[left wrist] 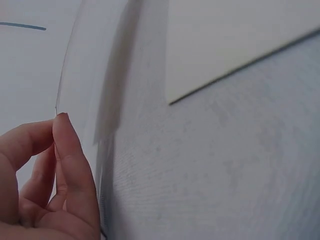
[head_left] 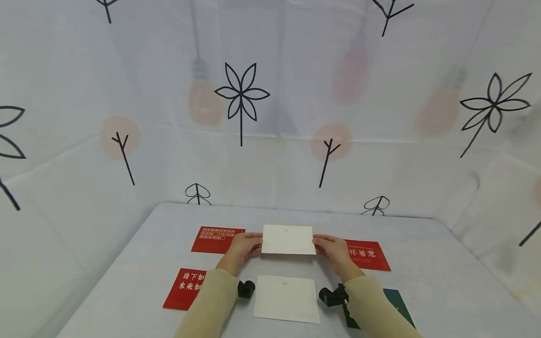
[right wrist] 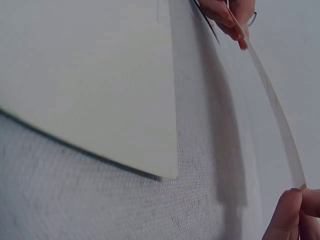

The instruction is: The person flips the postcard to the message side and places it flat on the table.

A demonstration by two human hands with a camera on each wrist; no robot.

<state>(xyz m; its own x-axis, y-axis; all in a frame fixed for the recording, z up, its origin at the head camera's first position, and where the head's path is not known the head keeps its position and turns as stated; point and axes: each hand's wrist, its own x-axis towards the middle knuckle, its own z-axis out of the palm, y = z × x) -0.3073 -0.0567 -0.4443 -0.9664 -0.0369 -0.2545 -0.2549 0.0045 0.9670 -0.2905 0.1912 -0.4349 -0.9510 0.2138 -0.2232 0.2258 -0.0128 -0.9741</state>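
Both hands hold a cream card by its two short sides, raised off the table and tilted. My left hand pinches the left edge between thumb and fingers, as the left wrist view also shows with the hand at the card's rim. On the opposite edge my right hand pinches likewise; in the right wrist view the card appears edge-on and slightly bowed. Nearer to me a second cream card lies flat, with small print near its top edge. The raised card's far face is hidden.
On the white table, red cards lie at the far left, near left and right. A dark green card is partly under the right forearm. A patterned white curtain hangs behind.
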